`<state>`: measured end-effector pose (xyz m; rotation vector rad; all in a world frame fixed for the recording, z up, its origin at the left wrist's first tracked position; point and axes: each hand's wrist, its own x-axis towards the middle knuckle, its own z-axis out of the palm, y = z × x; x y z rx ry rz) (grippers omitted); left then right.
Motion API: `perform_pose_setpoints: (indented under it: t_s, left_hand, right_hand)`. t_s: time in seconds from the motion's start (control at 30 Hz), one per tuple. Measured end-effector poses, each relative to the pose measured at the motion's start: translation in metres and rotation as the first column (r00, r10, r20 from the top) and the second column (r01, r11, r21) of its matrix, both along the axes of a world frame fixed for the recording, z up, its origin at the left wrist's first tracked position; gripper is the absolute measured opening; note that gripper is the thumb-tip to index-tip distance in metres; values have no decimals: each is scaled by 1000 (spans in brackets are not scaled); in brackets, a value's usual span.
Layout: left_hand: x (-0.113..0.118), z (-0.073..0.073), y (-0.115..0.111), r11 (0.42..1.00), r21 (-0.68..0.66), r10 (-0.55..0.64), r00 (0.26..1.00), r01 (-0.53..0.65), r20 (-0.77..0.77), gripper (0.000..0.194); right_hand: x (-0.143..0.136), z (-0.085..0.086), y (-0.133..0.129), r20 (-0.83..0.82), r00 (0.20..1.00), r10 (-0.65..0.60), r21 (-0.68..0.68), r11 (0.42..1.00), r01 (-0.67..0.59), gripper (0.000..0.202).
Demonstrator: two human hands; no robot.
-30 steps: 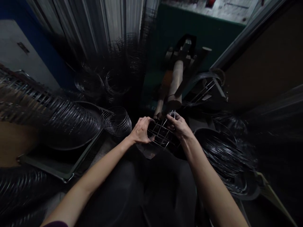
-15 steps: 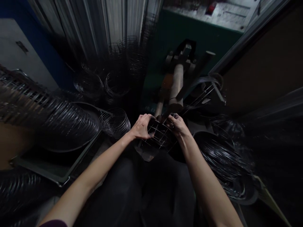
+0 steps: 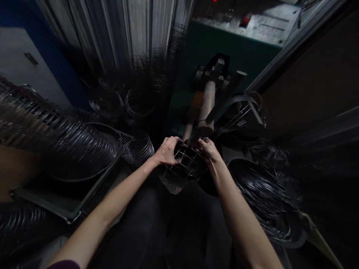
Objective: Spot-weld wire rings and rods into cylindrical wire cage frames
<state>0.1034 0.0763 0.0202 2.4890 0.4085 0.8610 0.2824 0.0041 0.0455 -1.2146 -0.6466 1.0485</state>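
Observation:
A round wire basket frame [image 3: 185,164] with crossed bars is held between my two hands, low in front of the green machine. My left hand [image 3: 168,150] grips its left rim, thumb below and fingers over the top. My right hand [image 3: 208,149] pinches the right side of the frame; the fingertips are partly in shadow. The machine's lower electrode arm [image 3: 187,132] ends at the frame's far edge, between my hands. Above it the thick upper arm [image 3: 207,104] points down toward the frame. Whether the electrode touches the wire I cannot tell.
To the left, stacked wire rings [image 3: 81,142] lie in a pan over a green crate [image 3: 53,198]. A wire coil [image 3: 136,147] stands beside my left hand. On the right a round pan holds many loose wire rings [image 3: 263,194]. The green machine [image 3: 179,93] stands ahead.
The wire frame has turned or tilted slightly between my hands, which stay in nearly the same place. The view has shifted a little, so more of the machine's top panel shows.

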Motion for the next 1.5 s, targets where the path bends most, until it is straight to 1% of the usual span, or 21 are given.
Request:
perform_pose_setpoints:
  t_s: [0.13,0.27,0.43,0.5,0.6,0.67,0.7,0.77,0.83,0.9,1.03,1.27,1.5]
  left_hand:
    - [-2,0,1,1000,-14,26,1000,-26,-9,48]
    - [-2,1,4,1000,-14,25,999,-26,-40,50]
    - [-3,5,4,999,-24,20,997,-22,-79,48]
    - [-3,5,4,999,-31,24,997,-27,-80,48]
    - [-3,2,6,999,-37,30,998,-32,-57,49]
    - [-3,-3,7,999,-49,19,999,-21,-41,49]
    - [-4,-6,7,998,-60,19,999,-22,-36,49]
    - [-7,-11,6,995,-92,31,999,-34,-30,50]
    - [-10,-14,5,991,-122,54,998,-56,-15,51]
    - [-12,-16,5,987,-145,68,998,-68,-1,52]
    - [-15,-15,6,981,-174,81,997,-80,3,50]
    - [-18,-16,10,978,-196,88,994,-75,59,49]
    - [-20,-12,16,966,-234,121,991,-107,47,48]
  right_hand:
    - [-1,0,3,18,1000,26,-8,1000,-26,52]
    - [-1,-2,5,7,1000,-9,-23,1000,10,51]
    - [-3,-6,5,21,1000,-15,-30,999,15,41]
    - [-6,-5,5,13,997,-70,-44,997,70,38]
    - [-7,3,5,-13,972,-234,-63,970,233,35]
    - [-6,10,2,-46,957,-288,-92,955,283,35]
    - [-5,13,-1,-62,957,-282,-107,956,275,35]
    - [-2,19,-7,-82,974,-212,-120,972,201,32]
    - [-1,22,-12,-85,988,-127,-108,987,117,31]
    - [-2,23,-14,-97,991,-88,-86,993,80,33]
    - [-9,20,-10,-136,983,-127,-65,991,119,36]
    - [-12,12,-1,-99,983,-153,-66,987,147,40]
    - [-16,13,10,-76,985,-154,-76,986,148,41]
